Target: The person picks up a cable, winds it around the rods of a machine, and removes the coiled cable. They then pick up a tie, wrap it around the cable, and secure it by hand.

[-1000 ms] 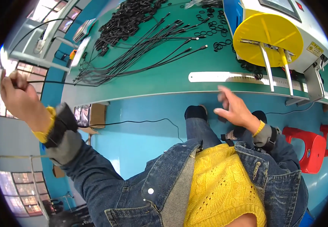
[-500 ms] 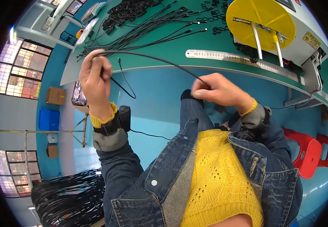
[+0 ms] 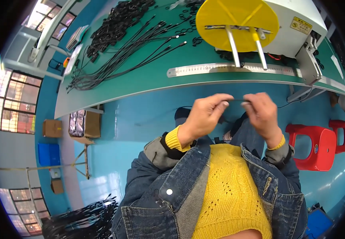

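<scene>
A black cable (image 3: 237,99) runs in a short straight stretch between my two hands, in front of the table's near edge. My left hand (image 3: 205,115) pinches it between thumb and fingers. My right hand (image 3: 263,115) grips it a few centimetres to the right, fingers curled. The rest of the cable is mostly hidden by the hands or blurred. Beyond them, a steel ruler (image 3: 192,71) lies along the front of the green table (image 3: 140,83). Behind the ruler stands a machine's yellow round disc (image 3: 236,16) with two pale rods (image 3: 233,46) sticking out toward me.
A bundle of black cables (image 3: 132,59) and a heap of coiled ones (image 3: 116,24) lie on the table's left part. More black cables (image 3: 81,219) hang at the lower left. Red stools (image 3: 320,147) stand at right; a cardboard box (image 3: 91,123) sits left below the table.
My left hand has moved right and down, close to my right hand. The cable's wide arc is now a short straight stretch. My view has shifted, with the disc further left.
</scene>
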Demonstrator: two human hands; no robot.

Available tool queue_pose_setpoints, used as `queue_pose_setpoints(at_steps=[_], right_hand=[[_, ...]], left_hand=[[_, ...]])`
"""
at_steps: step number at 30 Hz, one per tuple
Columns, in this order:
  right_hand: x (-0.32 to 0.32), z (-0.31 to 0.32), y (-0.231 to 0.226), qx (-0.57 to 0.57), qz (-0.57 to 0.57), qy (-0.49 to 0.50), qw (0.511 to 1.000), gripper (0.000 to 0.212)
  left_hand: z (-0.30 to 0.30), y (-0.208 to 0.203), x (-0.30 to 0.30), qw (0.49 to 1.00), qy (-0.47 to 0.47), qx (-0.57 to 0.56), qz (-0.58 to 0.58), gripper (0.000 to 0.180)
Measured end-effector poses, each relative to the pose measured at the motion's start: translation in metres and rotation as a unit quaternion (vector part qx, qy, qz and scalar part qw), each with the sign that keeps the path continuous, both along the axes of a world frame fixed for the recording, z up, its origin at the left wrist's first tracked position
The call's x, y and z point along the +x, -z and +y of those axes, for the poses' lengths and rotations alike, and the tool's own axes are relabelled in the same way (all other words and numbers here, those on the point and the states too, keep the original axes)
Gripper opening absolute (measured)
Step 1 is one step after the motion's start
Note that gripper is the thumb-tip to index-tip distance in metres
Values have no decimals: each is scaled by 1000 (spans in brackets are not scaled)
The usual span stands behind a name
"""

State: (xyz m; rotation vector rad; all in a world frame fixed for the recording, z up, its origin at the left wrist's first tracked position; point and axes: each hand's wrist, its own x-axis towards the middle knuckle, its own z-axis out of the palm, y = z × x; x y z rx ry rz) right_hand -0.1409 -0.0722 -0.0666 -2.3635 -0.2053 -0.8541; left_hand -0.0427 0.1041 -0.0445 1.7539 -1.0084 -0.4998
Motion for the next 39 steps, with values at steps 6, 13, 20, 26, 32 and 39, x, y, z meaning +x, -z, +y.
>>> queue_pose_setpoints(at_steps=[6, 13, 20, 26, 32, 39], right_hand=[[-26, -38, -20, -162, -85, 231, 955, 26], [-21, -42, -26, -37, -69, 238, 968, 25], [18, -51, -57, -119, -129, 223, 959, 15], [67, -71, -27, -69, -94, 250, 961, 11], [94, -84, -24, -71, -67, 291, 952, 14], [73, -88, -1, 3, -56, 296, 954, 16]], left_hand=[[-11, -29, 2, 996, -46, -61, -45, 14], [-19, -64, 22, 957, -104, -137, -232, 15], [-55, -83, 32, 918, -108, -92, -370, 16], [-91, -61, 71, 936, -119, -147, -298, 14], [-104, -53, 92, 950, -133, -145, -242, 13], [-95, -48, 99, 970, -95, -172, -145, 14]])
